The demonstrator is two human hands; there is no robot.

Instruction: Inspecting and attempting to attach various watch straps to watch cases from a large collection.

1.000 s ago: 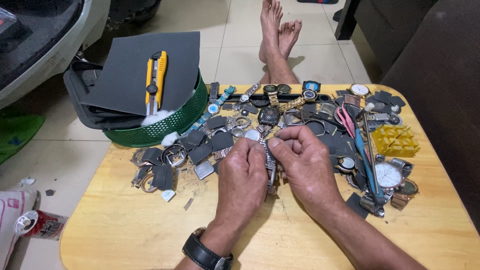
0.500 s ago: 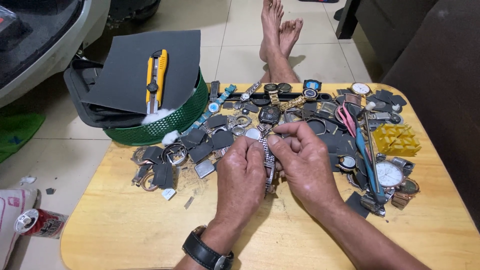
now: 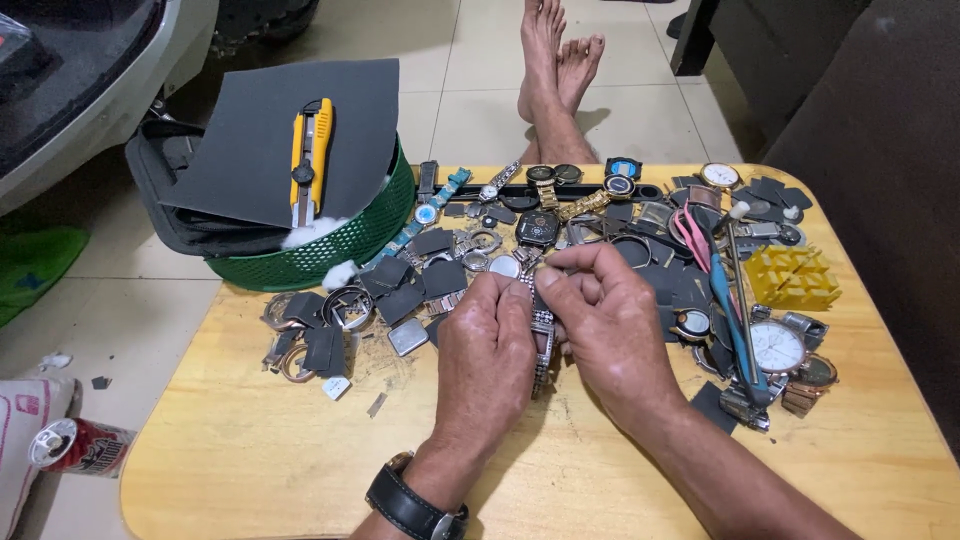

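Observation:
Both hands meet over the middle of a low wooden table (image 3: 250,450). My left hand (image 3: 487,350) and my right hand (image 3: 605,325) pinch the same silver metal watch bracelet (image 3: 542,335), which hangs down between them. The fingertips hide its upper end. A black wristwatch (image 3: 410,505) is strapped on my left wrist. Loose watches, cases and dark squares of sandpaper (image 3: 440,278) lie just beyond the hands.
A green basket (image 3: 330,250) at the table's left corner carries a dark sheet and a yellow utility knife (image 3: 310,155). A yellow plastic block (image 3: 790,277) and white-dial watches (image 3: 778,347) lie right. Bare feet (image 3: 555,70) rest beyond the table. A can (image 3: 75,447) lies on the floor.
The hands stay in place; the fingers shift slightly on the bracelet. Nothing else has moved.

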